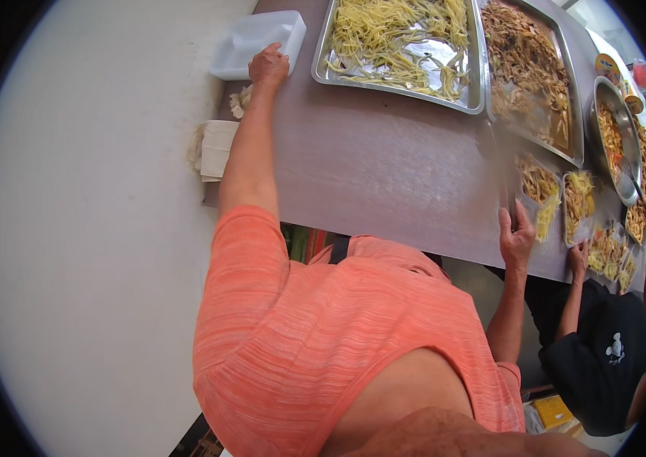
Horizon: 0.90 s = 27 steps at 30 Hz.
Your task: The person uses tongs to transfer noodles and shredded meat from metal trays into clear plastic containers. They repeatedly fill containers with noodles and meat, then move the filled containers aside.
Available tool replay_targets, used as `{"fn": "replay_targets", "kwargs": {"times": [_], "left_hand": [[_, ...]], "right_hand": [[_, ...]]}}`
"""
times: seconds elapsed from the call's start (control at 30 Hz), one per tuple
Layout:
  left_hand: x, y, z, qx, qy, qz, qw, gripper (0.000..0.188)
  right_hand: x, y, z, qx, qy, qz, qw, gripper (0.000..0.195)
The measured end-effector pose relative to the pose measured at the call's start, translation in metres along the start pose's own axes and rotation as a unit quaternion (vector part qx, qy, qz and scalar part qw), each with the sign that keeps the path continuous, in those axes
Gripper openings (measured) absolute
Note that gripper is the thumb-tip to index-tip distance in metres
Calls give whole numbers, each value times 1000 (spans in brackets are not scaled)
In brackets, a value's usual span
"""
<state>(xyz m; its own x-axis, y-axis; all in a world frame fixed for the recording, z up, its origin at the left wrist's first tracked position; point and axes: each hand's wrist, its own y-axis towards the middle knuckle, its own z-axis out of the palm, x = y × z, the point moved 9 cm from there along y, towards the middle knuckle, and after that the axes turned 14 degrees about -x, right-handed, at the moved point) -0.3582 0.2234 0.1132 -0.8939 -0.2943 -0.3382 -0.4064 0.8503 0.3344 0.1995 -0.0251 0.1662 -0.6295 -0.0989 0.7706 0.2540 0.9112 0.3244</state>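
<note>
My left hand (269, 65) is at the near side of a translucent white plastic tub (242, 67), fingers loosely curled; whether they grip it is hidden. Far to the right, my right hand (517, 237) is at the table's front edge, thumb and fingers pointing away from me. Just beyond its fingers is a clear plastic tray (558, 191) of brown shredded food and yellow strips. A greyish blur runs up from the fingertips, and I cannot tell if they hold something. Ahead lies a metal tray of pale yellow shreds (400, 68), its foil-like bottom partly bare.
A metal tray of brown shredded food (528, 74) adjoins it. Folded cloth (219, 149) lies at the table's left edge, by the wall (100, 171). At right, a co-worker in a black shirt (603, 348) touches another filled tray (578, 208); a steel bowl (617, 140) stands beyond.
</note>
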Motion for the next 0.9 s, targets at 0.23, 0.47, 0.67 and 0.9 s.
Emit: {"fn": "replay_targets", "kwargs": {"times": [0.23,0.47,0.67,0.9], "left_hand": [[4,24,-35,-33,-90,17,995,41],[-50,1,-138,-129,-105,219,961,38],[-127,-177,-119,62,-210,347,912,51],[-132,-261,-42,209,-242,240,917,56]], "right_hand": [[37,-5,41,10,22,-19,1000,22],[66,37,88,45,-81,-71,993,26],[63,101,175,92,-228,-194,950,35],[57,158,279,106,-259,-287,916,37]]}}
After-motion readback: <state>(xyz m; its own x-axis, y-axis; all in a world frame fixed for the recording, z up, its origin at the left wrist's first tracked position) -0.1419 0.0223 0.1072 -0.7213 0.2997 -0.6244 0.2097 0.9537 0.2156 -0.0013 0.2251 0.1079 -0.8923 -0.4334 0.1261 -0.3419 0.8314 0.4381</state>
